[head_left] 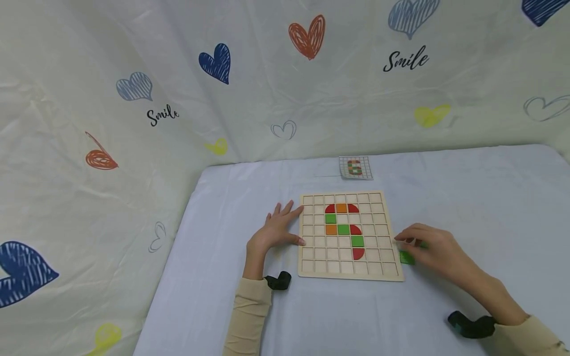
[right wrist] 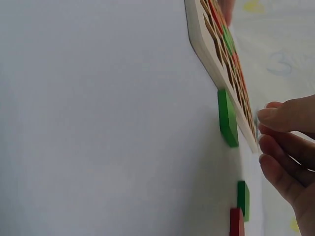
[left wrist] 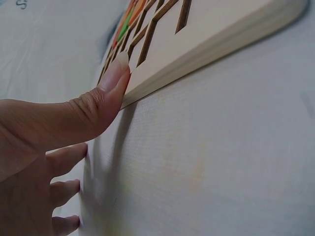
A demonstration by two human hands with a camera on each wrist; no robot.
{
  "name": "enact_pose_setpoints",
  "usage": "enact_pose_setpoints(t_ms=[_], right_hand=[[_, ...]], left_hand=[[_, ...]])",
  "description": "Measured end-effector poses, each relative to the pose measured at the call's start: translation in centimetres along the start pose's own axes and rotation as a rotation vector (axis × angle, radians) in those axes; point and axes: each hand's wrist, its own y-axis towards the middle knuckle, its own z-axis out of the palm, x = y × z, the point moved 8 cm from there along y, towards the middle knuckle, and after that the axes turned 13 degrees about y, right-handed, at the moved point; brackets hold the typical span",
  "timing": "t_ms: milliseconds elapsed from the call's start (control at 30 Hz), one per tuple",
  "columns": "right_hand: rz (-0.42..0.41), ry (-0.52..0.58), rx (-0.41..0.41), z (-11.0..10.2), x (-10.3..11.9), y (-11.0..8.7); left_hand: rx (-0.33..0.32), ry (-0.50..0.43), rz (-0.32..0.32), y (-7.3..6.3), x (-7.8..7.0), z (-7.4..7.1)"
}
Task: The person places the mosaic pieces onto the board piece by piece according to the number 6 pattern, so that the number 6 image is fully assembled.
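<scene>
A wooden grid board (head_left: 307,269) lies on the white cloth, with red, orange and green pieces set in some of its squares. The left hand (head_left: 273,232) has its fingers spread at the board's left edge. Its thumb (left wrist: 110,81) rests against that edge. Just off the board's right edge is the right hand (head_left: 429,247), thumb and fingers bent with the tips close together. Whether anything small is between those tips cannot be made out. Below them lies a loose green square (right wrist: 227,118), close to the board. Another green piece (right wrist: 243,200) and a red piece (right wrist: 236,222) lie nearby.
A small printed card (head_left: 367,170) with a coloured pattern on a grid lies behind the board. A cloth backdrop (head_left: 249,104) with hearts stands along the table's rear. Black wrist devices (head_left: 472,326) are worn on both arms.
</scene>
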Motion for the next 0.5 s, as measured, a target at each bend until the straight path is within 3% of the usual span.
enact_pose_setpoints(t_ms=[267, 500], right_hand=[[0.038, -0.107, -0.039, -1.5, -1.6, -0.9], [0.121, -0.126, -0.008, -2.0, -2.8, -1.5]], left_hand=[[0.007, -0.006, -0.008, -0.1, 0.0, 0.0], [0.006, 0.003, -0.006, 0.1, 0.1, 0.1]])
